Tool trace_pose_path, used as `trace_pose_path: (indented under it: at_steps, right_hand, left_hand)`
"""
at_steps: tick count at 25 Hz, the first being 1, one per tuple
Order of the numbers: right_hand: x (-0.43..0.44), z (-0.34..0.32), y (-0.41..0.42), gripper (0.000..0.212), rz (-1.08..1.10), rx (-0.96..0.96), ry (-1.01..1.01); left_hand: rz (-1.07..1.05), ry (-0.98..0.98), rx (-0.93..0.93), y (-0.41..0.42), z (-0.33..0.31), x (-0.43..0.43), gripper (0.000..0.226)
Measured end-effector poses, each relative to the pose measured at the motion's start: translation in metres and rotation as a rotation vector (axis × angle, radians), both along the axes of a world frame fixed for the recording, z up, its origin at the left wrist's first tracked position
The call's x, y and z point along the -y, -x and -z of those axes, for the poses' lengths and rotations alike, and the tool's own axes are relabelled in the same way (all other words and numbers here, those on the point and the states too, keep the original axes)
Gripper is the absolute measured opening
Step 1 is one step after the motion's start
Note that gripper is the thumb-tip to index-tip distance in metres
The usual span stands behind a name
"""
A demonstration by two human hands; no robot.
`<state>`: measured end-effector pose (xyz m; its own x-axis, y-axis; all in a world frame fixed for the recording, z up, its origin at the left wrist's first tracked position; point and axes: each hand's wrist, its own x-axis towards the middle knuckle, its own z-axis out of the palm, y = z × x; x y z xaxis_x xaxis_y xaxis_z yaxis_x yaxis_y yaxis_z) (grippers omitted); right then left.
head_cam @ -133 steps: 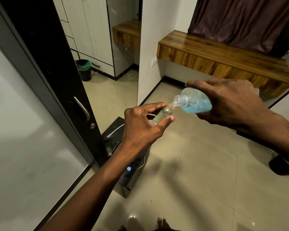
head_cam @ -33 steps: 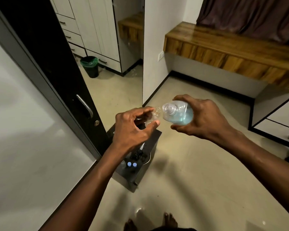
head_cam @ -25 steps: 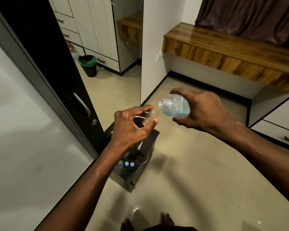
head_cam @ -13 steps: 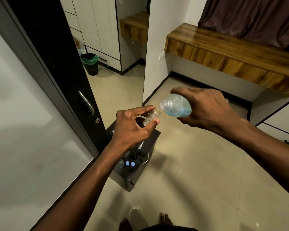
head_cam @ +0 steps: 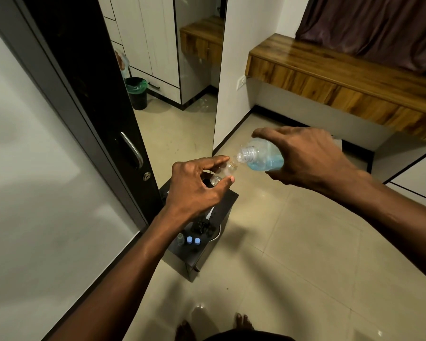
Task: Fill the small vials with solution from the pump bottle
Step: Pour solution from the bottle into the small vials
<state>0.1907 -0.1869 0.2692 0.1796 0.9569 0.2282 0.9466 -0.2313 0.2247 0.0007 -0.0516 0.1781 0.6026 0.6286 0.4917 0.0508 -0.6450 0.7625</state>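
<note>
The vial (head_cam: 225,169) is the fixed point here. The left hand (head_cam: 194,190) pinches it in mid-air, forefinger along its upper side near the mouth and thumb under its base. It is clear and looks empty, though glare makes that hard to confirm. Its long axis is tilted: base down and to the left, mouth up and to the right.

Just right of the vial, almost touching its mouth, is the open threaded neck of the pump bottle (head_cam: 261,157). The pump head is off and not in view. The right hand (head_cam: 308,158) wraps over the bottle from above, holding it on its side with the neck pointing left at the vial and slightly down. The blue solution lies pooled in the bottle's belly, on the side away from the vial, and none shows in the neck.

Below the vial a black box (head_cam: 197,257) stands on the tiled floor. Two blue-capped vials (head_cam: 193,240) sit on its top, nearer the person.

The pour into this vial looks about to begin. It turns on one relation — the bottle's neck is far wider than the vial's mouth. The right hand would need to tip further with the neck's lower lip right over that mouth while the left hand only steadies. Any overshoot would probably run onto the fingers and the box beneath.
</note>
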Motion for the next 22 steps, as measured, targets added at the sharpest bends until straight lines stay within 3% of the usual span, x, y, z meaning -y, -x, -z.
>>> trace_pose_path:
  at_steps: [22]
  right_hand:
    - [0.002, -0.014, 0.014, 0.079, 0.006, 0.014, 0.096]
  left_hand:
    - [-0.011, -0.016, -0.007, 0.005, 0.001, 0.007, 0.045]
